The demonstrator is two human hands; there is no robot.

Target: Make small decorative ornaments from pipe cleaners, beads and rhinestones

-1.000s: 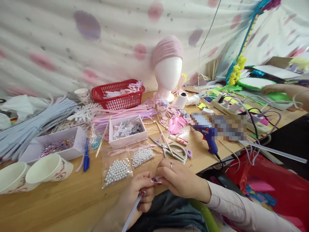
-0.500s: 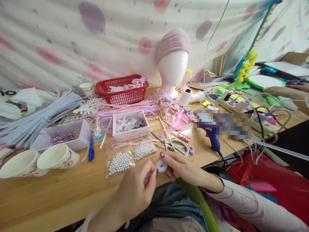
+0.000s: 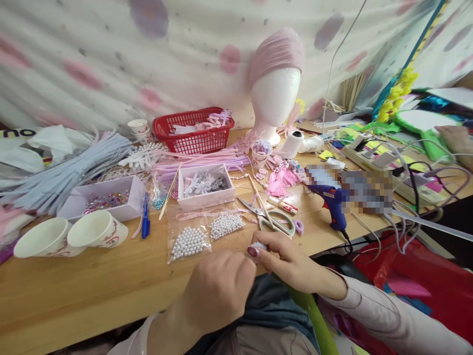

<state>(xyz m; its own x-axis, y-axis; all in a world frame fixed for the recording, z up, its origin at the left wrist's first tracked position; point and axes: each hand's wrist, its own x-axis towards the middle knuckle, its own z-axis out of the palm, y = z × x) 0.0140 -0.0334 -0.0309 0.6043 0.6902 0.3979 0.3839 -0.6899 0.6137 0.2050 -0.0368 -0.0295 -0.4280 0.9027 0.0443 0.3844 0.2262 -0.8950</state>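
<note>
My right hand (image 3: 286, 259) pinches a small pale lilac-white fuzzy ring (image 3: 259, 245), apparently coiled pipe cleaner. Most of the ring is hidden by the fingers. Up against it, my left hand (image 3: 221, 283) is closed with its back to the camera, and what its fingertips grip is out of sight. Both hands meet over the table's front edge. Just beyond them lie a clear bag of white pearl beads (image 3: 190, 242), scissors (image 3: 275, 223) with pale green handles, and a lilac fuzzy coil (image 3: 298, 227).
White boxes of gems (image 3: 127, 209) and flower pieces (image 3: 206, 199), paper cups (image 3: 98, 229) and a blue pen (image 3: 146, 219) stand left. Behind are a red basket (image 3: 194, 140) and a foam head (image 3: 275, 93). A blue glue gun (image 3: 335, 209) and power strips (image 3: 399, 175) lie right; another person's hand (image 3: 456, 143) shows beyond.
My left hand has rolled over and come right against my right fingers, which now cover most of the fuzzy ring. The camera view has shifted slightly.
</note>
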